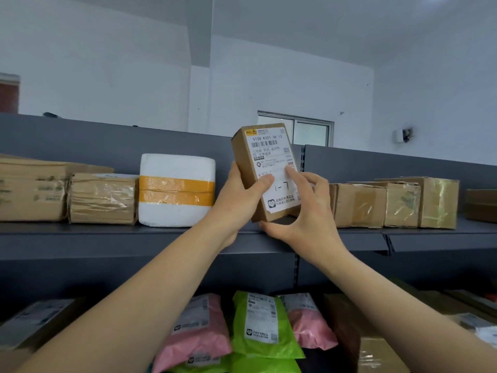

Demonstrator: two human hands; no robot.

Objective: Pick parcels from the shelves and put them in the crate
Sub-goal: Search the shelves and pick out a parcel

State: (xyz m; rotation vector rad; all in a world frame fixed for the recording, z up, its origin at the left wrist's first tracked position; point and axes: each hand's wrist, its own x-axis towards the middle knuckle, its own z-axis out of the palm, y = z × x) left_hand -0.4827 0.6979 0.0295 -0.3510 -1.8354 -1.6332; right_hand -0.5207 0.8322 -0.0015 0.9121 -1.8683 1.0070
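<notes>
A small brown cardboard parcel (265, 157) with a white shipping label stands tilted upright just above the front of the upper grey shelf (113, 239). My left hand (238, 200) grips its left side, thumb across the label. My right hand (304, 211) holds its right side and bottom corner, forefinger on the label. No crate is in view.
On the upper shelf sit taped cardboard boxes (102, 197) and a white foam box with orange tape (176, 189) to the left, and more brown boxes (390, 203) to the right. The lower shelf holds pink (199, 335) and green (262, 327) mailer bags and cartons.
</notes>
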